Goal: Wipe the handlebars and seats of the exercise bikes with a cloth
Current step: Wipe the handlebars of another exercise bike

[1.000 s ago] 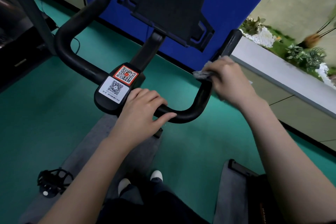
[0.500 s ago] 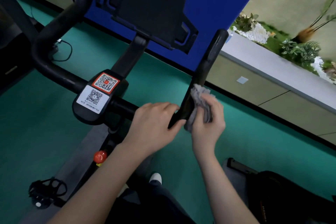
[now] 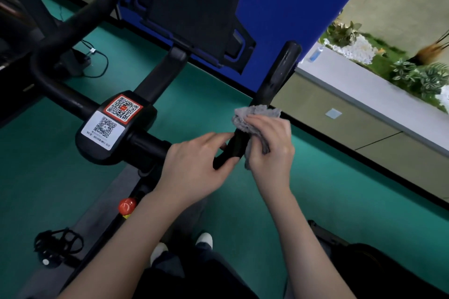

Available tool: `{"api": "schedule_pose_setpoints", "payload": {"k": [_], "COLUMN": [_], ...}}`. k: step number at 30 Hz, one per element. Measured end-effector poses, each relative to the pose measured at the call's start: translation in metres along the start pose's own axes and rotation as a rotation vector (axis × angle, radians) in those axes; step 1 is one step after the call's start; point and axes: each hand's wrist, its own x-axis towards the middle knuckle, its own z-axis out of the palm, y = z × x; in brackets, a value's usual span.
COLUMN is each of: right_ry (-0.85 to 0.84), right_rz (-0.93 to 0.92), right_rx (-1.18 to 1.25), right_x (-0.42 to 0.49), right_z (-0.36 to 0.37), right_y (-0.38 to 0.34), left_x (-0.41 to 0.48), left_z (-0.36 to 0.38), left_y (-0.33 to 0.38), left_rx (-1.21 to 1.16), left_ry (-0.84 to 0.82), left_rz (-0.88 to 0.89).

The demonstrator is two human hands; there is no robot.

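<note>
Currently right hand (image 3: 269, 145) is clasping cloth (image 3: 255, 116) around right handlebar (image 3: 274, 80) to wipe it; left hand (image 3: 194, 165) is gripping the bend, steadying.

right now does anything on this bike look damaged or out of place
Nothing stands out. The handlebar is intact, both QR stickers lie flat, and the right hand holds the cloth round the bar while the left hand grips it. Pale streaks near the bar's tip may be glare.

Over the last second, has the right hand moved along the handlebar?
Yes: the right hand slid down the handlebar, from near its tip toward the bend.
</note>
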Motion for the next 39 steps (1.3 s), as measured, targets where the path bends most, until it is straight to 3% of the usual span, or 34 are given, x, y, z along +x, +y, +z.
{"api": "schedule_pose_setpoints", "payload": {"k": [5, 8, 12, 16, 19, 24, 30, 36, 39], "right_ry": [0.087, 0.296, 0.353, 0.276, 0.174, 0.205, 0.226, 0.244, 0.288], "right_rz": [0.116, 0.272, 0.674, 1.262, 1.416, 1.376, 1.235, 0.901, 0.852], "right_rx": [0.030, 0.158, 0.469, 0.870, 1.132, 1.166, 1.042, 0.794, 0.734], "right_x": [0.034, 0.025, -0.020, -0.043, -0.040, -0.011, 0.016, -0.039, -0.026], "right_z": [0.002, -0.005, -0.004, 0.013, 0.015, 0.006, 0.007, 0.004, 0.014], "right_y": [0.017, 0.017, -0.011, -0.025, -0.029, -0.016, 0.005, -0.012, -0.004], "left_x": [0.001, 0.005, 0.009, 0.006, 0.005, 0.005, 0.006, 0.006, 0.006], "left_z": [0.001, 0.003, 0.007, 0.007, 0.006, 0.006, 0.004, 0.003, 0.003], "left_y": [0.001, 0.002, 0.007, 0.010, 0.011, 0.012, 0.014, 0.015, 0.015], "left_rx": [-0.035, -0.020, 0.017, 0.042, 0.049, 0.049, 0.025, 0.027, 0.026], "left_ry": [-0.013, -0.019, 0.006, 0.026, 0.037, 0.044, 0.023, 0.012, 0.014], "left_rz": [-0.072, -0.101, -0.123, -0.147, -0.153, -0.184, -0.197, -0.189, -0.186]}}
